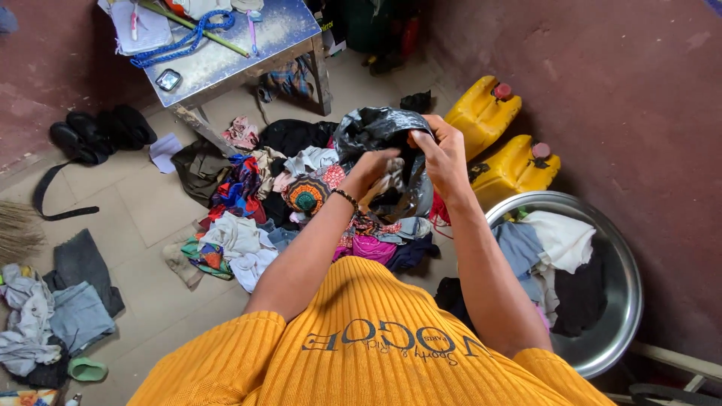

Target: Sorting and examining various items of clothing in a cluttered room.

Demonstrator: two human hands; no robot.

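Gripping the rim of a black plastic bag [380,131], right-hand fingers [430,143] were clamped on its upper edge; right hand [445,158] sat at the bag's right side. Left hand [370,169] was pushed into the bag's mouth, fingers curled on pale cloth there, beaded bracelet [346,198] on the wrist. Bag was held mid-air above a mixed clothes pile [256,203] on the tiled floor [143,203]. Right of the arms: metal basin [624,301] with white, blue and dark laundry; two yellow jerrycans [496,135] beyond it by the wall. Upper left: bench [226,56] carrying a blue rope [177,41]. Black shoes [101,131] and grey garments [68,301] lay well apart at left.
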